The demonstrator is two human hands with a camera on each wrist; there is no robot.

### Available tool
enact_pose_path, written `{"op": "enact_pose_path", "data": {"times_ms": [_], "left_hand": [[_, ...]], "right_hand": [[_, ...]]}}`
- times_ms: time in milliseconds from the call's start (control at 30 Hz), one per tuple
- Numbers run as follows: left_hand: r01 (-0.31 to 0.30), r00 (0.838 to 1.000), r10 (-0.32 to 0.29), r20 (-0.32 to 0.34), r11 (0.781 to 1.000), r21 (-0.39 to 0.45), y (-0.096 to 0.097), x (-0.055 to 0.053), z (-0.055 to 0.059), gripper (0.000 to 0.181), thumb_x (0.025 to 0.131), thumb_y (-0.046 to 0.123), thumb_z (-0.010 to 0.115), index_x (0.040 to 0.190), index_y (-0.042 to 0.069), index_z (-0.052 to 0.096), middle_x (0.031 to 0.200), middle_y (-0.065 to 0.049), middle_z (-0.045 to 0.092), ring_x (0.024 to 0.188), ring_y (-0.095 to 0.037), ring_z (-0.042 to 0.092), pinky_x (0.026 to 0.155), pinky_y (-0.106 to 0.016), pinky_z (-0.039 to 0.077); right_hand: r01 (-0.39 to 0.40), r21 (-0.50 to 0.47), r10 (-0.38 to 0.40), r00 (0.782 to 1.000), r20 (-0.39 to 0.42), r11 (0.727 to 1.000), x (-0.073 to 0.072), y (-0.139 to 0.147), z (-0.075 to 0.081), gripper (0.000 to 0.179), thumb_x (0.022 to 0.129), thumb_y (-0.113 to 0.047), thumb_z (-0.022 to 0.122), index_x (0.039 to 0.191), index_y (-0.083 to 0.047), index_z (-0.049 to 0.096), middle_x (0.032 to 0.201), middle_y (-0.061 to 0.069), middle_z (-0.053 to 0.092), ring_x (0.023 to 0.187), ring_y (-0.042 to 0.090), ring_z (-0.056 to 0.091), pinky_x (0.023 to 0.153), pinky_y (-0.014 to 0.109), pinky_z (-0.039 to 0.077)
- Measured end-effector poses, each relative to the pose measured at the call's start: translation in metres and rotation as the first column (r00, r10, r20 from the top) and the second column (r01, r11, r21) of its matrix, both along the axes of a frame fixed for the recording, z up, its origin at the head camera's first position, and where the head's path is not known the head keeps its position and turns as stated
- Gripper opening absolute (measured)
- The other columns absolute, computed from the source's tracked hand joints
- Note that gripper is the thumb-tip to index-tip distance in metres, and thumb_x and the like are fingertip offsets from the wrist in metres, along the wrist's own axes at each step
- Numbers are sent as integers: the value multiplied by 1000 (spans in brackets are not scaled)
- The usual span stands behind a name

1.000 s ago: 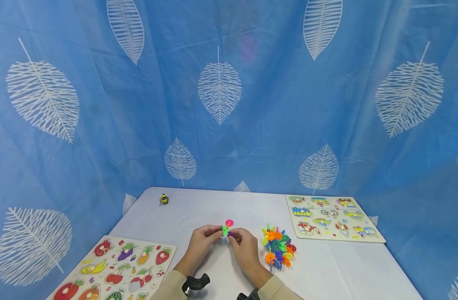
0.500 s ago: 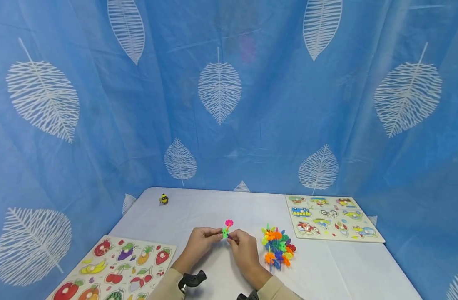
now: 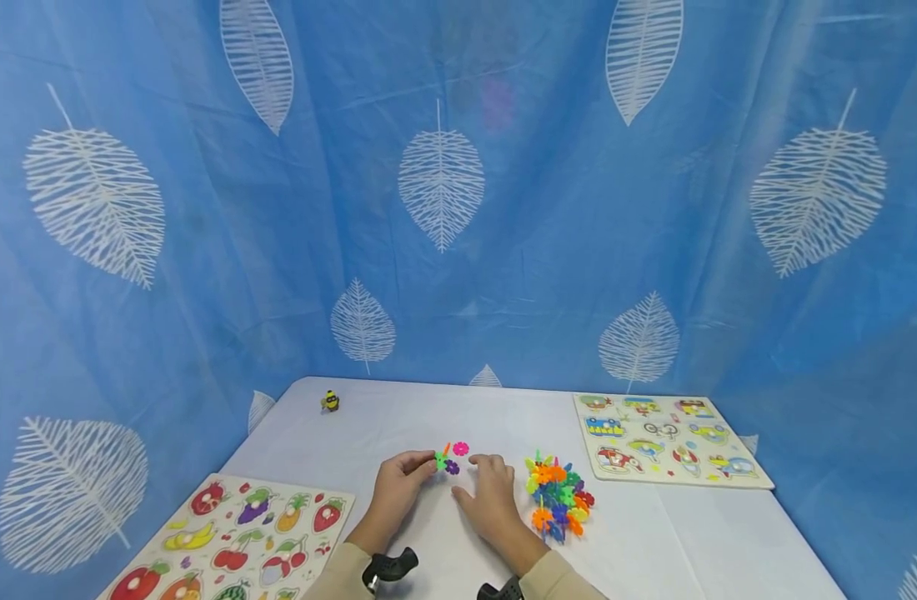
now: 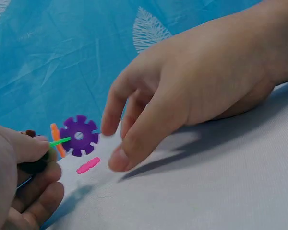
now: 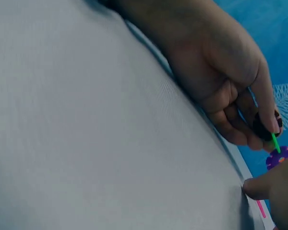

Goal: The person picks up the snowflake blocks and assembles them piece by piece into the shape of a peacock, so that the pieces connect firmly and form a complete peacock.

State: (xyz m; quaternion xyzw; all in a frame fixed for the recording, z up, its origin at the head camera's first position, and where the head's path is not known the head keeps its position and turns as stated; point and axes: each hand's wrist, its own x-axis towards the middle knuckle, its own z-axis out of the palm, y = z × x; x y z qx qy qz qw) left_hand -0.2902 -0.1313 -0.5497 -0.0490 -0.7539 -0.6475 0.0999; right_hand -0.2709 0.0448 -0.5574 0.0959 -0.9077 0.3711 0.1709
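My left hand [image 3: 397, 490] pinches a small cluster of joined plastic snowflake discs between thumb and fingers. The cluster shows a green disc [image 3: 440, 461], a purple disc [image 4: 79, 136], an orange disc [image 4: 57, 140] and a dark disc [image 5: 265, 125] partly hidden by the fingers. Apart from it, a pink snowflake disc [image 4: 88, 166] lies on the white cloth just beyond the hands. My right hand [image 3: 493, 493] holds nothing; its fingers are loosely bent, with thumb and fingertips spread apart close to the purple and pink discs.
Right of my right hand sits a pile of colourful snowflake discs [image 3: 558, 498]. A fruit puzzle board [image 3: 338, 518] lies at the front left and a vehicle puzzle board [image 3: 631, 444] at the back right. A small yellow-and-black figure [image 3: 330, 402] stands at the back left.
The pink disc has come off the orange one and now lies on the cloth. My right hand has let go of the cluster and its fingers have spread; the left hand keeps hold.
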Motion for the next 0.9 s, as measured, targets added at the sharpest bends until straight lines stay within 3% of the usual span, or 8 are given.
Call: {"op": "enact_pose_path", "data": {"times_ms": [133,267,400,533,600,633,767,900], "left_hand": [[-15,1000,15,1,998,55,-1,-2,0,21,97,5,75,116,-4,75,112,-14,74,98,-24,71,82,-29,61],[-13,1000,14,-15,996,93,-2,-3,1,22,98,6,76,117,-5,74,113,-15,73,99,-25,71,82,-29,61],[-20,999,23,-29,994,107,-2,-2,1,23,95,8,80,112,-5,73,107,-13,75,93,-22,70,78,-29,62],[-40,998,45,-33,989,144,-2,-1,0,23,92,9,84,102,-6,71,98,-13,74,86,-20,69,73,-31,62],[-49,998,53,-26,988,147,-2,-1,0,22,92,10,85,100,-5,70,95,-12,74,85,-20,70,73,-32,62],[-51,998,55,-25,989,140,-2,-1,-1,22,92,11,84,100,-5,71,95,-11,74,85,-21,70,73,-32,62],[-46,999,48,-25,994,104,-2,-2,-3,20,95,13,81,104,-2,73,98,-10,75,89,-21,72,76,-30,62],[-33,998,37,-44,996,78,-1,-4,-4,16,97,11,78,107,-2,75,100,-10,76,91,-21,72,77,-27,61]], "right_hand": [[1,186,-3,1000,10,983,-10,-4,1,49,94,-23,80,133,2,64,141,26,52,116,44,47,94,55,41],[3,339,-12,1000,24,941,-19,-6,3,48,101,-30,69,143,-7,63,158,21,43,122,44,45,95,56,40],[-1,423,13,1000,-24,906,-26,-6,0,40,104,-31,64,140,-12,68,154,12,53,127,38,50,95,54,42],[-13,326,58,990,-130,945,-28,-2,-8,15,99,-20,74,111,-11,78,122,4,73,112,27,60,89,47,45],[-48,230,88,982,-168,972,-25,1,-10,4,94,-12,80,97,-12,76,104,0,74,100,23,63,85,43,48],[-70,179,101,980,-172,981,-24,3,-10,9,91,-9,82,93,-13,75,97,-1,72,94,20,62,83,41,49],[-128,-25,124,984,-130,992,-16,11,-8,22,85,1,86,96,-12,71,89,-5,60,80,13,56,72,33,53],[-105,-189,87,991,-104,976,-10,17,-5,24,86,6,84,100,-9,72,87,-3,60,77,11,55,68,28,54]]}}
